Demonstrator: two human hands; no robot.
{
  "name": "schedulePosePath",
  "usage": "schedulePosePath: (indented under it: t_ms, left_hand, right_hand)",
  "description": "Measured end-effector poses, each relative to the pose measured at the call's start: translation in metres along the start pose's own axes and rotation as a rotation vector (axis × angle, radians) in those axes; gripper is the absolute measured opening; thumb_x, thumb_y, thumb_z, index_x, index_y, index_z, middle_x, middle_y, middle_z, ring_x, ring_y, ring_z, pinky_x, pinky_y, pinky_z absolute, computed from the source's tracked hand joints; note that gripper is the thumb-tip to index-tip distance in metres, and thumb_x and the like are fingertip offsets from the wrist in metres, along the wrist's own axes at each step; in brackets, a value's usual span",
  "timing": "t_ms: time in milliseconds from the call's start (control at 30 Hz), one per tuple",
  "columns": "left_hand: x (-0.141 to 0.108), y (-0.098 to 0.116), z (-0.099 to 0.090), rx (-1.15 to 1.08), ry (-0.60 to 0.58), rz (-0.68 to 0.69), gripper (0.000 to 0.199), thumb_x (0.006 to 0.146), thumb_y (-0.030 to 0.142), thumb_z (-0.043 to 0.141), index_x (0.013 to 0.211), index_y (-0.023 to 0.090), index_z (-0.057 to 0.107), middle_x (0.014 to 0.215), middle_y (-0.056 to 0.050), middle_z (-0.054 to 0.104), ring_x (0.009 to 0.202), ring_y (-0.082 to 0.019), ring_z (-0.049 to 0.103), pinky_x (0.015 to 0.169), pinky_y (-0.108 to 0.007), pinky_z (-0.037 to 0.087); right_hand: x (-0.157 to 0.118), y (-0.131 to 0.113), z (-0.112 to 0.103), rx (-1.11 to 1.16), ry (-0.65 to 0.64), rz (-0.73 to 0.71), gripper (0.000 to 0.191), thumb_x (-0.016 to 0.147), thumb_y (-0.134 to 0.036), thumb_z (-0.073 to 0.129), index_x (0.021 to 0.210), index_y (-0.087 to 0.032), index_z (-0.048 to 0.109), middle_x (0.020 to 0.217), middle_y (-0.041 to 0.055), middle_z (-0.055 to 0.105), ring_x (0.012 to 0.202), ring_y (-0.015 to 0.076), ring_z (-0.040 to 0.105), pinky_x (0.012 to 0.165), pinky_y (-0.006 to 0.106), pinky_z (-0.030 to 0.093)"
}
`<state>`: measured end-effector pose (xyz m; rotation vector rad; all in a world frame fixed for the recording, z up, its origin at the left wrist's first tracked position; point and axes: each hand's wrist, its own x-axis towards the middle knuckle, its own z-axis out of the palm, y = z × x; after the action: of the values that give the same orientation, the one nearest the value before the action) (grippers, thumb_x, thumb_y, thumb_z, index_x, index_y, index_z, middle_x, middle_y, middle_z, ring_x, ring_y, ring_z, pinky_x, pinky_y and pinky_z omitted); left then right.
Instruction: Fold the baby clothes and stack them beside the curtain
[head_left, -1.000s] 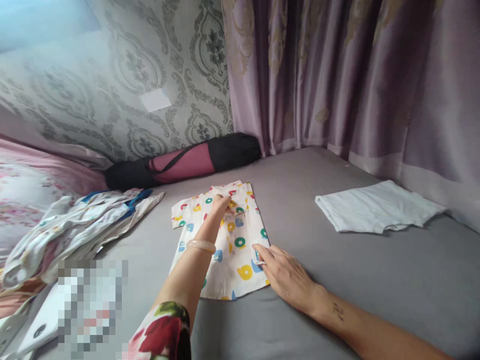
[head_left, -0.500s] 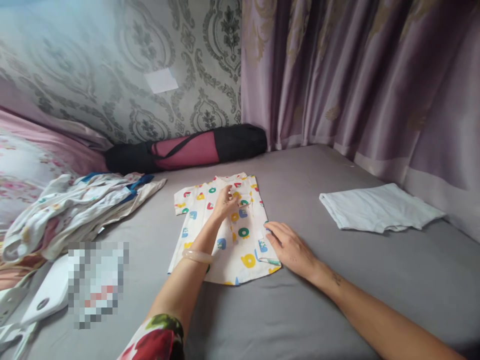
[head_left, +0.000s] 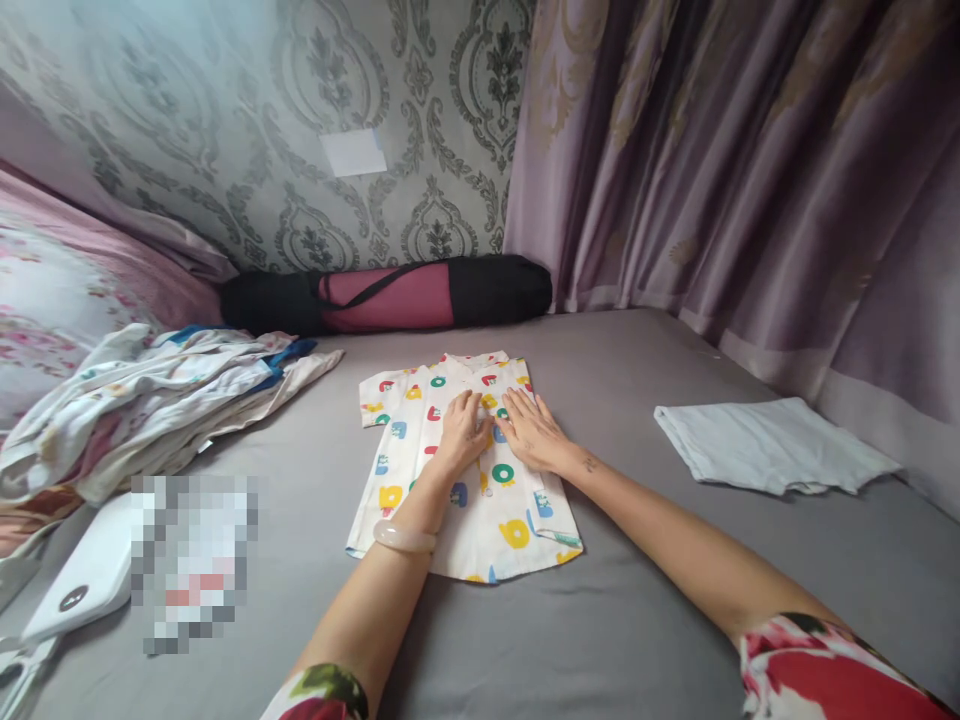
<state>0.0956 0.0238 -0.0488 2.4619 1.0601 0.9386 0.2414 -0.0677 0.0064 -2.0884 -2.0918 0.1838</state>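
A small white shirt (head_left: 420, 470) with a colourful letter print lies spread on the grey bed sheet (head_left: 630, 600). Its left sleeve sticks out, while its right edge is folded inward over the front. My left hand (head_left: 463, 432), with a pale bangle (head_left: 405, 537) on the wrist, rests on the middle of the shirt with its fingers slightly bent and holding nothing. Beside it, my right hand (head_left: 534, 430) lies flat on the folded right part, fingers stretched out. Some of the print is hidden under both hands.
A pile of clothes (head_left: 180, 400) lies at the left, with a white device (head_left: 97, 560) and a blurred-out item (head_left: 199, 565) in front. Folded pale cloth (head_left: 772, 445) sits at the right. Along the wall stretches a black and maroon bag (head_left: 390, 297); a curtain (head_left: 675, 150) hangs behind.
My right hand has moved from the shirt's lower right edge up and inward onto its chest. My left hand stays on the middle of the shirt. The view has shifted slightly.
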Motion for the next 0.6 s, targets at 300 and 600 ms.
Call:
schedulePosePath:
  t_ms: [300, 600]
  left_hand:
    - [-0.002, 0.008, -0.001, 0.104, -0.117, -0.036, 0.047, 0.089, 0.036, 0.055, 0.130, 0.014, 0.052, 0.141, -0.017, 0.050, 0.133, -0.033, 0.042, 0.109, -0.051, 0.037]
    - [-0.004, 0.008, 0.000, 0.073, -0.077, -0.032, 0.046, 0.088, 0.035, 0.056, 0.130, 0.017, 0.052, 0.140, -0.015, 0.051, 0.133, -0.031, 0.043, 0.110, -0.050, 0.036]
  right_hand:
    - [0.068, 0.020, 0.022, -0.051, -0.004, 0.181, 0.065, 0.100, -0.040, 0.018, 0.153, -0.003, 0.025, 0.161, 0.0135, 0.018, 0.148, 0.0240, 0.014, 0.120, 0.040, 0.010]
    - [0.076, 0.019, 0.017, -0.097, -0.046, 0.184, 0.065, 0.100, -0.042, 0.020, 0.149, -0.003, 0.032, 0.157, 0.0181, 0.027, 0.146, 0.0273, 0.022, 0.118, 0.044, 0.012]
